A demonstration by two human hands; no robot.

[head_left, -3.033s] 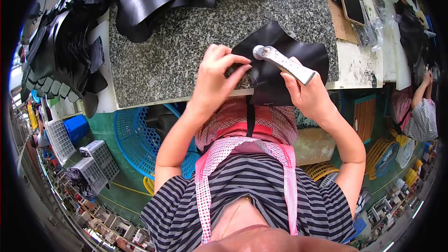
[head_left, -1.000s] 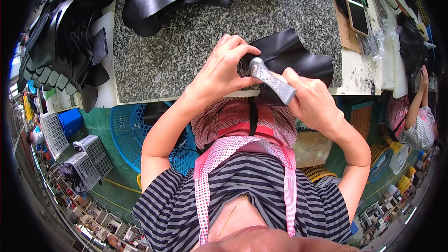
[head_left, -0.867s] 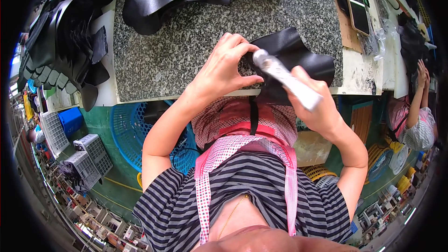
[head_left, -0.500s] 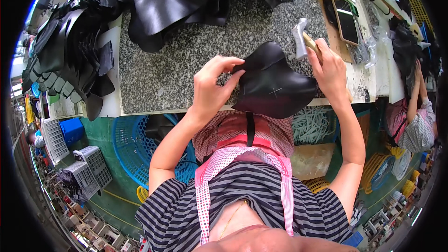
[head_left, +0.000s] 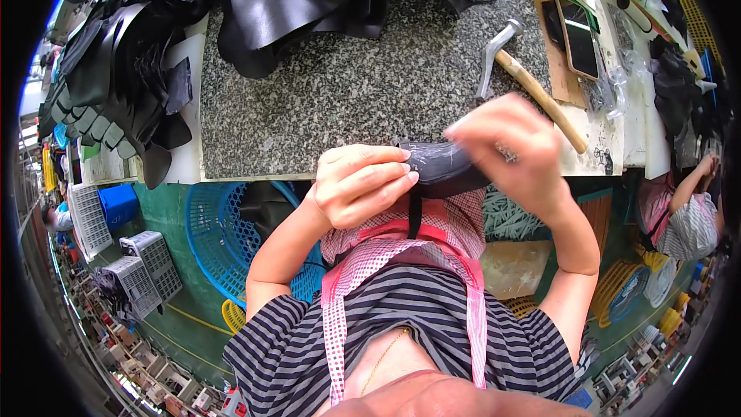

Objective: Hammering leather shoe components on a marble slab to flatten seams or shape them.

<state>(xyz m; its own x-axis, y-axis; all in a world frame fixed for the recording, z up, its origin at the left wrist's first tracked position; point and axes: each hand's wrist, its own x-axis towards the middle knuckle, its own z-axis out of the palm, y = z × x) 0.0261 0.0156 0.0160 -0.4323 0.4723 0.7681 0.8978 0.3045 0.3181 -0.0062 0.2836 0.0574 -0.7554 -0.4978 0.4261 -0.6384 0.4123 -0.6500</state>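
While left fingers (head_left: 377, 178) pinch black sheet (head_left: 446, 175), pale lines (head_left: 432, 151) showing, right fingers (head_left: 480, 125) blurred, grip unclear

speckled slab (head_left: 324, 100), hammer (head_left: 540, 96), black pieces (head_left: 285, 9) atop

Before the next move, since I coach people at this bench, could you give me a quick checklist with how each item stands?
1. Hammer out of both hands: ok, it lies toward the right side of the speckled slab.
2. Left hand holding the black piece: ok, fingertips are on its left end.
3. Right hand touching the black piece: cannot tell, the hand is blurred.
4. Black piece spread flat: not ok, it is bent over at the slab's near edge.
5. Phone apart from both hands: ok, it lies beyond the hammer.
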